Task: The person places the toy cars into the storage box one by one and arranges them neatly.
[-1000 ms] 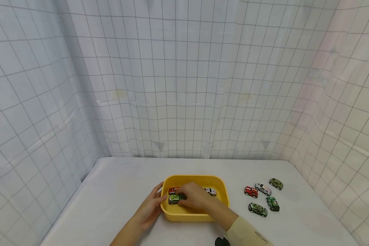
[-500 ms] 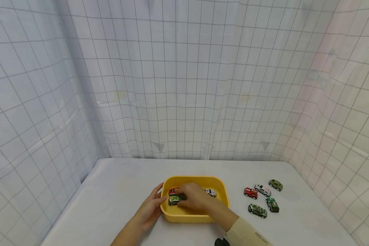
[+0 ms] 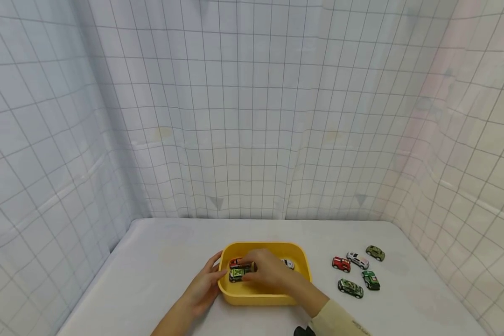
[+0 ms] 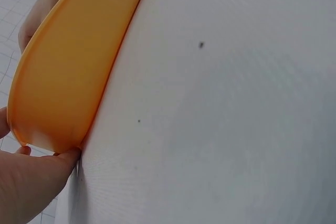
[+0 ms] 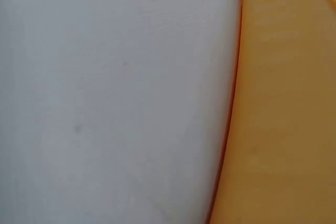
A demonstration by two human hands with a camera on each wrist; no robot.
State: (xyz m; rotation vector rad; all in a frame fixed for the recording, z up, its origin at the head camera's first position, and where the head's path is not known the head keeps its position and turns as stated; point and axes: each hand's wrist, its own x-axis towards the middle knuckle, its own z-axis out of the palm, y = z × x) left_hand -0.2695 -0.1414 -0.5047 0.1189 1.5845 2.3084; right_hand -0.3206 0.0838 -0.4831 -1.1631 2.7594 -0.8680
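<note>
A yellow bin [image 3: 260,300] stands on the table. The left hand [image 3: 203,287] grips its left wall, thumb at the rim and fingers along the outside; in the left wrist view that hand [image 4: 31,182] shows at the bin's end. Inside, the right hand [image 3: 266,270] reaches down with thumb and fingers around a dark toy car [image 3: 248,269], mostly hidden by the fingers. Left of it are a green camouflage toy car [image 3: 236,275] and a red-orange toy car [image 3: 235,263]. A white toy car [image 3: 288,264] lies to the right, partly behind the hand.
Right of the bin lie several toy cars: a red one [image 3: 341,264], a white one [image 3: 358,260], an olive one [image 3: 375,253], a green one [image 3: 371,280] and a camouflage one [image 3: 350,288]. A black object [image 3: 304,331] sits at the front edge. Gridded white curtains [image 3: 252,140] enclose the table.
The right hand's fingers shift slightly at the dark car, showing a little more of the red-orange car. The left hand keeps its grip on the bin. The head view drifts slightly.
</note>
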